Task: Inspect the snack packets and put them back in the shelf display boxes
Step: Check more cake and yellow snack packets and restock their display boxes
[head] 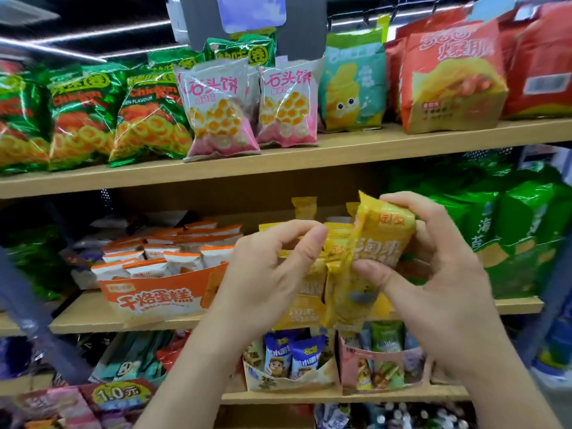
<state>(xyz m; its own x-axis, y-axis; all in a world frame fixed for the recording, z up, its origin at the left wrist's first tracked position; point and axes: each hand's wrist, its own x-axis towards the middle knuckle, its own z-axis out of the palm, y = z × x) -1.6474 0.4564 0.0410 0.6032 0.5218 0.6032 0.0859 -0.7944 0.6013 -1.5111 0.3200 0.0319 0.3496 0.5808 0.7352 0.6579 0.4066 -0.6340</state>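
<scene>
My right hand (433, 267) grips a yellow snack packet (376, 252), held upright in front of the middle shelf, thumb across its front and fingers curled behind its top. My left hand (266, 274) hovers just left of it with fingers curled; whether it touches the packet or holds anything I cannot tell. Behind both hands stands a yellow display box (301, 311) with more yellow packets in it, mostly hidden. To its left an orange-and-white display box (154, 297) holds several white-and-orange packets.
The top shelf (309, 156) carries green ring-snack bags, pink-and-white bags, a teal bag and red bags. Green bags (513, 236) fill the middle shelf's right side. Below, small boxes (291, 363) hold blue and mixed packets. A price sign (116, 393) sits at lower left.
</scene>
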